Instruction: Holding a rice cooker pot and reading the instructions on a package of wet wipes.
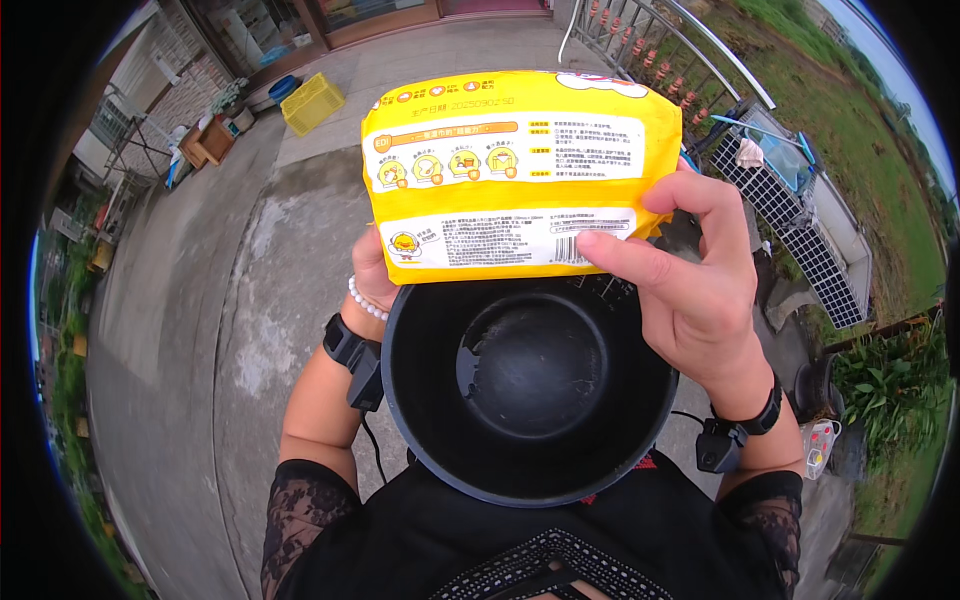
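A yellow soft plastic pack of wet wipes (480,191), printed with writing and cartoons, is raised above the far rim of a black pot (532,367). My right hand (697,277) grips its right end, the thumb on the printed face over a barcode. At the lower left corner my left hand (375,262) holds it, the fingers mostly hidden behind the pack. Round and deep, the pot sits close against my body, with a wet patch on its inner bottom. What supports the pot is hidden.
A yellow plastic crate (313,103) and a blue tub (283,88) stand on the concrete ground at the upper left, near a wooden box (206,142). Metal railings (652,45) and a white trough with black grid panels (787,217) are at the right.
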A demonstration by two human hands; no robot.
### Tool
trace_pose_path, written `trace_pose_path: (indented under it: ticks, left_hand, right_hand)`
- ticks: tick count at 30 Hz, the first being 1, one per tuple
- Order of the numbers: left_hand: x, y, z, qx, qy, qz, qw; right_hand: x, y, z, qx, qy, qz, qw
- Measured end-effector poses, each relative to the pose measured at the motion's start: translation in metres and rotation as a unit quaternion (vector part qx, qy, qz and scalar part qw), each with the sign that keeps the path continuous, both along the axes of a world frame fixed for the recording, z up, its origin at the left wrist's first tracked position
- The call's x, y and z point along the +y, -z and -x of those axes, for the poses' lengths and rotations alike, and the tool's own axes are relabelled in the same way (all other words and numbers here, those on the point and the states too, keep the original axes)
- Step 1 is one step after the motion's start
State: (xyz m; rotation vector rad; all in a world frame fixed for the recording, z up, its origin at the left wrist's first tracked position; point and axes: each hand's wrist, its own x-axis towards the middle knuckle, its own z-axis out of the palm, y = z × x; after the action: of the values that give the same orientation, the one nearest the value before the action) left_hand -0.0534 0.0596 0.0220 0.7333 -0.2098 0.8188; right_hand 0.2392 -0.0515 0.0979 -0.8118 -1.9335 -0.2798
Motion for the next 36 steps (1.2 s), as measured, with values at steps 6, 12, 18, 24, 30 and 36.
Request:
trace_pose_path:
  ticks: [6,12,18,24,30,36]
  left_hand:
    - [0.002,0.007,-0.003,-0.005,-0.008,0.013,1.0]
    - [-0.002,0.004,-0.011,0.004,-0.037,0.0,0.999]
    - [0.001,0.004,-0.017,-0.008,-0.006,0.021,1.0]
    - [0.002,0.009,-0.023,-0.005,-0.044,0.003,0.999]
    - [0.002,0.012,-0.028,-0.005,-0.083,-0.063,0.995]
    - [0.008,0.013,-0.025,-0.004,-0.073,-0.047,0.996]
  right_hand:
    - [-0.008,-0.006,-0.007,-0.009,-0.017,0.07,0.997]
    - [-0.003,0.004,-0.013,-0.019,-0.015,0.031,0.999]
    - [-0.001,0.009,-0.019,-0.011,-0.014,0.007,1.0]
    - [-0.001,0.009,-0.025,-0.006,-0.008,-0.01,1.0]
    - [0.0,0.011,-0.031,0.008,-0.01,-0.023,1.0]
    - [0.003,0.011,-0.032,0.021,-0.018,-0.023,0.999]
